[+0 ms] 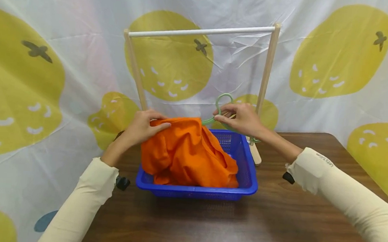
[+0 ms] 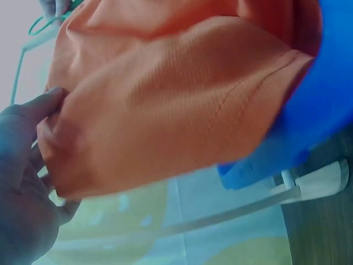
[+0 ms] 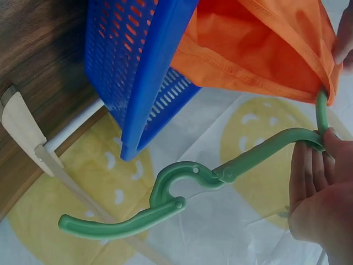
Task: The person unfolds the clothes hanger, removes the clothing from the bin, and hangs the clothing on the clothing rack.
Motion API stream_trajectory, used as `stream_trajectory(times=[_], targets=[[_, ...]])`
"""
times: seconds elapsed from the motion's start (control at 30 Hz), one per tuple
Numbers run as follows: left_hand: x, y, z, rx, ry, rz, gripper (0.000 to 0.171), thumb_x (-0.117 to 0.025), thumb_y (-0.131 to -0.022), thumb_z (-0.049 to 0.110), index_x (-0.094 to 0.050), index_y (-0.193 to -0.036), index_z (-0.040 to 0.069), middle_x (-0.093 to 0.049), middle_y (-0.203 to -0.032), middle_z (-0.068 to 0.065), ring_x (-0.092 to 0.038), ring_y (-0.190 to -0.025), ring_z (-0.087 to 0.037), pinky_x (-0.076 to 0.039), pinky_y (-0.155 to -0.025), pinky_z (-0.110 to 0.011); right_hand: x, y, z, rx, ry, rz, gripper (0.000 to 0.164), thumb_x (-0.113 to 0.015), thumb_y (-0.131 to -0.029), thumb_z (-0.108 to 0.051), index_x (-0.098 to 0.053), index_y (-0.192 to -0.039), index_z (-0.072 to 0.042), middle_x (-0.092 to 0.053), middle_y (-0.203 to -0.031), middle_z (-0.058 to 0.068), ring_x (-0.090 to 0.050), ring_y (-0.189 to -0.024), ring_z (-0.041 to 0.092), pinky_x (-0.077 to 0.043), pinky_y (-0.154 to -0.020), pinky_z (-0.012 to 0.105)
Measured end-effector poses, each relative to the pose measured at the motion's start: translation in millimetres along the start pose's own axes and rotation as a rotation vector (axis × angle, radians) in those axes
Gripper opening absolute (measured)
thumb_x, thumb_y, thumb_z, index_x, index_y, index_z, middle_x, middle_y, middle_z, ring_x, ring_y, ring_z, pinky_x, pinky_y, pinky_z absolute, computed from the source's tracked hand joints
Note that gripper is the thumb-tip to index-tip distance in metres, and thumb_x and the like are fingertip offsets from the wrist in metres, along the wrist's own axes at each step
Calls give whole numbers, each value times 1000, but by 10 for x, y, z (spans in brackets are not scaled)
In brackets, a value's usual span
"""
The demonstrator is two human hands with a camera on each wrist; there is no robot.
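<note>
A crumpled orange shirt (image 1: 191,151) lies partly in a blue basket (image 1: 205,191), its upper part lifted above the rim. My left hand (image 1: 145,126) pinches the shirt's upper left edge between thumb and fingers; a stitched hem shows in the left wrist view. At the shirt's other side, my right hand (image 1: 244,118) holds a green plastic hanger (image 3: 265,152) near the base of its hook. One hanger arm reaches into the shirt's opening, where cloth hides its end. The other arm, with a curved jointed part, sticks out to the right of the shirt.
Behind the basket stands a wooden rack with a white crossbar (image 1: 201,32); its right foot (image 1: 255,153) rests on the brown wooden table (image 1: 296,214). A white curtain (image 1: 245,6) with yellow fruit prints hangs at the back and left.
</note>
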State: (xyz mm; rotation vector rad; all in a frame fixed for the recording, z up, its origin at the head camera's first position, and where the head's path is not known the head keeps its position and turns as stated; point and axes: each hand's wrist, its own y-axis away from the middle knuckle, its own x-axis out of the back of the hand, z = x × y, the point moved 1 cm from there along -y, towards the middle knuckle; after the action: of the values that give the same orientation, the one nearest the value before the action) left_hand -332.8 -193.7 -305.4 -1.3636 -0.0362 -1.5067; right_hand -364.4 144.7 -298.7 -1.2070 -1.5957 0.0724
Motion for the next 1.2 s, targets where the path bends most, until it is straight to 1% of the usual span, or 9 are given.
stream_trajectory(times=[0.17,0.33,0.53,0.73,0.8,0.93,1.03,1.13,1.2], targets=[[-85,-60,87,-71,-26,8,18,-84,-89,19,-84,-101,5,-76,-89,-11,-68,-80,-27,-53,-71,-39,-47,-36,-47,26,8,-40,12,-80,-94,-25,-82,-100,-15,-79,-88,-3,-76,-77,13,-58,-67,25],[-215,-126,150,-90,-21,-27,16,-85,-88,18,-84,-97,5,-73,-83,-9,-60,-71,-21,-43,-63,-31,-158,-52,-55,58,0,-50,14,-80,-94,-23,-82,-101,-12,-79,-88,-3,-76,-76,12,-59,-65,27],[-315,-221,235,-89,-9,-82,17,-83,-91,20,-84,-100,7,-73,-88,-8,-63,-77,-23,-47,-69,-34,-237,-111,-104,57,38,-64,13,-80,-94,-27,-82,-102,-16,-79,-86,-4,-75,-77,10,-56,-65,29],[-352,-294,290,-124,-5,-82,14,-81,-92,16,-83,-98,4,-77,-95,-10,-72,-91,-26,-56,-83,-39,-290,-176,-174,49,0,-109,14,-79,-95,-25,-81,-103,-14,-78,-87,-2,-74,-77,12,-60,-70,31],[-348,-310,303,-95,37,-87,13,-79,-93,13,-80,-99,2,-78,-98,-11,-74,-97,-26,-56,-88,-40,-290,-192,-189,39,-17,-114,14,-79,-95,-25,-81,-104,-14,-78,-87,-1,-74,-77,12,-60,-71,31],[-321,-312,352,44,132,-120,21,-72,-96,19,-72,-113,8,-79,-103,-9,-74,-100,-24,-56,-87,-39,-279,-210,-205,48,-39,-110,13,-79,-95,-24,-81,-104,-14,-78,-85,-3,-74,-78,12,-59,-68,30],[-318,-340,408,68,60,-158,37,-76,-95,36,-70,-125,15,-79,-104,-5,-73,-98,-21,-54,-83,-37,-267,-216,-226,62,-44,-101,13,-80,-94,-22,-81,-104,-13,-77,-84,-2,-74,-77,13,-58,-66,31],[-337,-386,446,3,-41,-176,43,-81,-91,40,-74,-125,14,-78,-102,-5,-71,-94,-22,-54,-80,-38,-262,-216,-232,58,-72,-103,15,-80,-94,-20,-81,-106,-12,-78,-85,-1,-75,-77,14,-60,-69,32],[-340,-398,460,-43,-72,-167,37,-82,-91,34,-77,-120,11,-77,-101,-7,-71,-91,-23,-55,-81,-39,-262,-209,-225,54,-99,-123,17,-80,-94,-20,-80,-108,-10,-78,-88,0,-75,-80,15,-61,-72,32]])
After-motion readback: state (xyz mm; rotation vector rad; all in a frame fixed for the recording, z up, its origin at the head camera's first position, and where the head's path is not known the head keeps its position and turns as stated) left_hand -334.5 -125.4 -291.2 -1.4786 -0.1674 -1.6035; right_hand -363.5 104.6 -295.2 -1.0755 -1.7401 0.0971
